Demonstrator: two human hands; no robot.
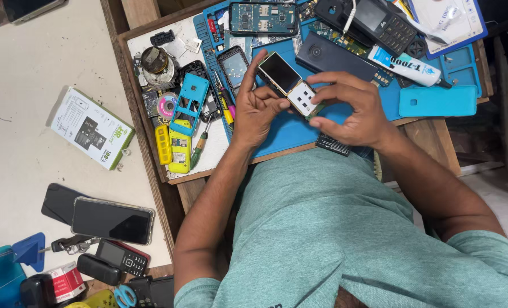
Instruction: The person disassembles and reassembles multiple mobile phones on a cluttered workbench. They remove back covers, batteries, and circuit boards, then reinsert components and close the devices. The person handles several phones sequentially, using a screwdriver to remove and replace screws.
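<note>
Both my hands are on the opened keypad phone (289, 84), held just above the blue work mat (288, 132). Left hand (258, 108) cups its lower edge, index finger up along the screen end. Right hand (351, 108) pinches the white keypad end, fingers curled over it. Phone sits tilted, dark screen toward the top left. Just left of the left hand: screwdrivers (222, 102), a blue phone frame (189, 102), a yellow phone body (179, 146). Beyond the right hand: a glue tube (408, 64), a teal cover (438, 101), a dark phone back (334, 57). Smartphone (112, 221) lies well apart on the white table (26, 68).
</note>
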